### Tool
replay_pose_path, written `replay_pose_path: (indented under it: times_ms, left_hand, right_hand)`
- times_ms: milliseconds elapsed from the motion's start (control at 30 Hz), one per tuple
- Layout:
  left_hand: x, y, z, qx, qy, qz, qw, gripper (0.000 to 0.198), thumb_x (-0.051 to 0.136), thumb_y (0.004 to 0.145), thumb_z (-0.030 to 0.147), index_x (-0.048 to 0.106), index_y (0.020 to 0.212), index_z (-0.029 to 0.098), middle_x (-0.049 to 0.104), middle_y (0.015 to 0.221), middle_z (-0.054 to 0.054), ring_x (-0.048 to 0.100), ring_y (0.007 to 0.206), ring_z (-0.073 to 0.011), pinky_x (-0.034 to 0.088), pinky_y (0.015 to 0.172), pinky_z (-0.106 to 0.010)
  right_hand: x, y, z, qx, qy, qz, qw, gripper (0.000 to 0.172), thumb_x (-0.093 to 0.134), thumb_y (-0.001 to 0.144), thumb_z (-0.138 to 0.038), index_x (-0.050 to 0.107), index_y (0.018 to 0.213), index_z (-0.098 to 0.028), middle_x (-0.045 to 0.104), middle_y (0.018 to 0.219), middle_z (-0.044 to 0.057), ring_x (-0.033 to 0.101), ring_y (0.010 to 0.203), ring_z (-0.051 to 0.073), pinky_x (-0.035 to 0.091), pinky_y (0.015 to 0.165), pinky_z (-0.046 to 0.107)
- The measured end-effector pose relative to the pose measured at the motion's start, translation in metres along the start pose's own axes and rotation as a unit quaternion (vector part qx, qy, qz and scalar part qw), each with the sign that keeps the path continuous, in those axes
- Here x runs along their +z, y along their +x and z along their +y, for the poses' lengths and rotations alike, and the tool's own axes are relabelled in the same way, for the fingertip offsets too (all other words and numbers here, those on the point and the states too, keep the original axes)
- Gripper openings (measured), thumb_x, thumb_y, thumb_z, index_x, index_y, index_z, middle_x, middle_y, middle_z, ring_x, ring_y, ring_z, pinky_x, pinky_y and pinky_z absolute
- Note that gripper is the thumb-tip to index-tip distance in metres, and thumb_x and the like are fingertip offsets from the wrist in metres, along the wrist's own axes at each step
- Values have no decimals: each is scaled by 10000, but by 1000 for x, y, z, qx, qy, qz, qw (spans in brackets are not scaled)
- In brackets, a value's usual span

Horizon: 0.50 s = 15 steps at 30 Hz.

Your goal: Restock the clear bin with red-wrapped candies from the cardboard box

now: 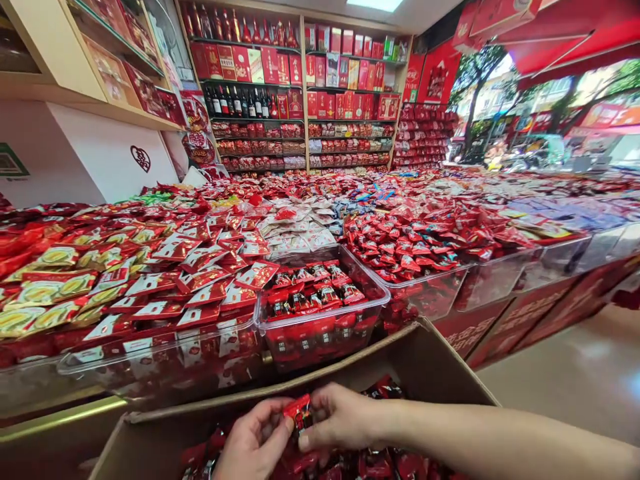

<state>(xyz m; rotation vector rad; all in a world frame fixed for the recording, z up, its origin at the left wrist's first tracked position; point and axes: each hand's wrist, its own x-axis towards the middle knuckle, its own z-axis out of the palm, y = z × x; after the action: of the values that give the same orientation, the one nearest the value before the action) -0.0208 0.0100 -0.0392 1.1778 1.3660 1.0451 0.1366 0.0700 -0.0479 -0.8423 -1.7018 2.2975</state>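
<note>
One small red snack packet [299, 411], glossy with dark print, is held tilted between left hand [255, 437] and right hand [345, 419], over a cardboard box [425, 360].

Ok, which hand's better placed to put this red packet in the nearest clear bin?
Probably the right hand, which appears nearer the clear bin; the left hand sits lower in view, though both hold the red packet.

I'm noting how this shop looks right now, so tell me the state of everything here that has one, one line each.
Left hand, pinching the small red packet
Right hand, fingers on the same packet
Small red packet, held up between both hands
Cardboard box, open, with loose packets inside
Transparent bin, uncovered, with packed sweets inside
Wine bottles, upright
Ceiling light, lit
</note>
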Motion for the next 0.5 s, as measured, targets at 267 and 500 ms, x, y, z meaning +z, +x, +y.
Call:
replay_pose_path:
  times_ms: [267, 500]
  left_hand:
    - [11, -17, 26, -39, -157, 37, 986, 198, 667, 607, 282, 642, 790, 208, 647, 572, 27, 584, 660, -153, 446, 654, -231]
    - [14, -17, 31, -111, -296, 43, 948, 104, 659, 631, 267, 627, 669, 175, 638, 559, 21, 541, 521, -111, 429, 535, -220]
  right_hand:
    - [10, -18, -23, -47, 39, -25, 998, 348, 682, 538, -337, 588, 768, -93, 530, 644, -20, 444, 530, 37, 344, 519, 182]
    - [11, -18, -23, -40, 66, 6, 997, 337, 698, 529, -320, 546, 733, -99, 549, 591, -20, 488, 501, 60, 391, 532, 217]
